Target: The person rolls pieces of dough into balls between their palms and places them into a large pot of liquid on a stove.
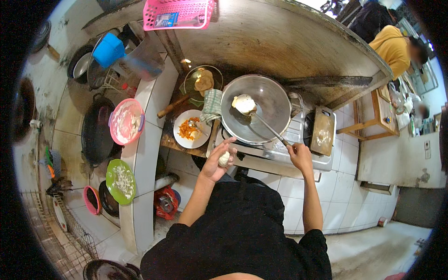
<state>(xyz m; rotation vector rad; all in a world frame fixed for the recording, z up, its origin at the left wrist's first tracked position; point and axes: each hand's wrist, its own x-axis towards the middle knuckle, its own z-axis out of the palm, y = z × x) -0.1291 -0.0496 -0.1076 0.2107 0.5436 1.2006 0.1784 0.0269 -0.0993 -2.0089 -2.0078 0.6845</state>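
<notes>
My left hand [217, 161] holds a small pale ball of dough [224, 159] in front of the stove. My right hand [300, 155] grips the handle of a long metal ladle or skimmer [267, 127]. On its head, above the inside of a large metal wok [276, 101], rests a pale, flattened piece of dough [244, 104]. Left of the wok, a white plate [180, 136] holds orange shredded food [188, 130] and a metal spoon. A green checked cloth [211, 105] covers the wok's left handle. Behind it, several browned flat pieces [204, 82] lie in a wire-rimmed strainer.
On the tiled ledge at left stand a pink basin [120, 134] with white residue and a green plate [113, 180] with white dough bits. A wooden board [322, 131] lies on the stove's right end. A pink basket [177, 26] is above. A person in yellow [392, 49] is beyond the partition.
</notes>
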